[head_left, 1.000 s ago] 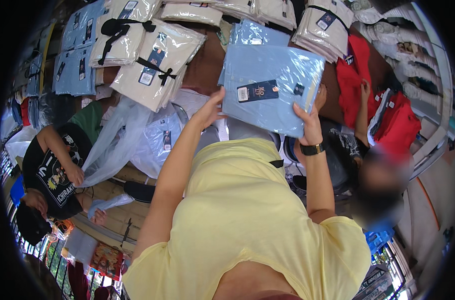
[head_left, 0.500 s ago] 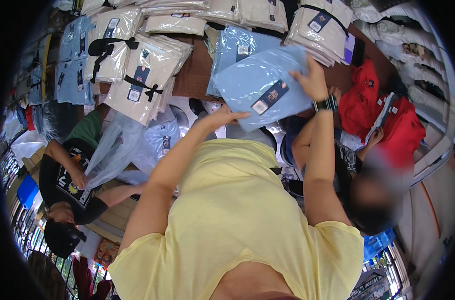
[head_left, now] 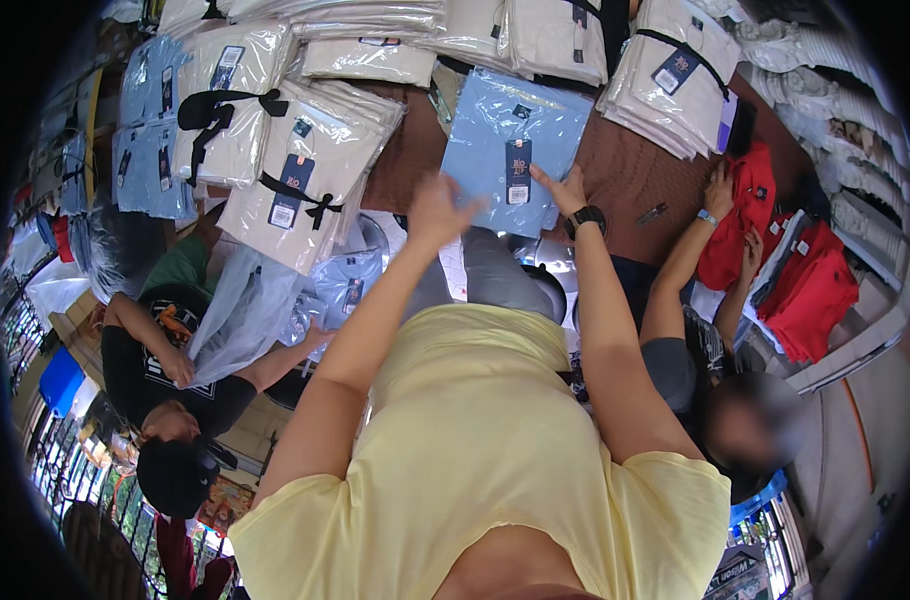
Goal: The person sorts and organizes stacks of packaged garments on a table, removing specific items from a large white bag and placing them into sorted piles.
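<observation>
A light blue folded shirt in a clear bag (head_left: 480, 130), with a dark tag, lies on top of similar blue packs on the brown-covered table. My right hand (head_left: 567, 194), wearing a dark wristwatch, touches its lower right side. The thumb rests on the pack and the fingers stand apart along its edge. My left hand (head_left: 441, 214) is smeared by motion at the pack's lower left. Its thumb and fingers are apart and nothing shows between them; I cannot tell whether it touches the bag.
Cream packs tied with black ribbon (head_left: 300, 170) are heaped left and behind; another tied stack (head_left: 670, 75) stands at back right. One person (head_left: 175, 350) at left handles a clear plastic bag (head_left: 245, 310). Another, at right, handles red garments (head_left: 815, 290). A small dark tool (head_left: 652, 213) lies on the table.
The tilted blue shirt pack has come down flat and straight onto the blue stack. My left hand has let go of its corner. The person at right has reached onto the red garments.
</observation>
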### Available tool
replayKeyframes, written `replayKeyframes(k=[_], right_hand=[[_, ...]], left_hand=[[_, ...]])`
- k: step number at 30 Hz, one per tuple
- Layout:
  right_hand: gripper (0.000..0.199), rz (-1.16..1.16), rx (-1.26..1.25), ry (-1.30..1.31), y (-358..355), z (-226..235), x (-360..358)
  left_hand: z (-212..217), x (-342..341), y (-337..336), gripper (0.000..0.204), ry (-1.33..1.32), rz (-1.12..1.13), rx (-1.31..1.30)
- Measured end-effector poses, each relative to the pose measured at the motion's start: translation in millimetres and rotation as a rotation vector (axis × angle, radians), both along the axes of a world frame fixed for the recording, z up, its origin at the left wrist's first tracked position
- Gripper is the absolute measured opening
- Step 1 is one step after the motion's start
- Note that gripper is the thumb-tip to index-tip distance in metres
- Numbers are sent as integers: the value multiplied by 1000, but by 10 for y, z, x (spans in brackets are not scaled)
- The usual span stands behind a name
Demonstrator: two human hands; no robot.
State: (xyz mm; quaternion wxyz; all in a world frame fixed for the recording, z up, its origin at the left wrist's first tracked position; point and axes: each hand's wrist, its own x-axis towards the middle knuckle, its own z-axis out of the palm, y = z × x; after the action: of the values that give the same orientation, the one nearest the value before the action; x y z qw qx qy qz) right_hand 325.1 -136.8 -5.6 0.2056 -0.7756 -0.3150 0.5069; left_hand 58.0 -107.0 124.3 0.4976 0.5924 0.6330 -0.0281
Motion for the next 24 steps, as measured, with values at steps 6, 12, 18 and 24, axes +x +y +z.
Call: replayKeyframes(k=[6, 12, 18, 24], right_hand=[[94, -219, 31, 425, 89, 214, -198], [78, -369, 35, 672, -41, 260, -213], [60, -371, -10, 823, -336, 619, 5], [65, 16, 161, 424, -557, 1038, 262]], left_hand=[[-1092, -69, 260, 92, -223, 240, 55], [-958, 85, 132, 92, -514, 478, -116], [-505, 84, -11, 76, -724, 499, -322], [-423, 147, -190, 70, -738, 329, 162]])
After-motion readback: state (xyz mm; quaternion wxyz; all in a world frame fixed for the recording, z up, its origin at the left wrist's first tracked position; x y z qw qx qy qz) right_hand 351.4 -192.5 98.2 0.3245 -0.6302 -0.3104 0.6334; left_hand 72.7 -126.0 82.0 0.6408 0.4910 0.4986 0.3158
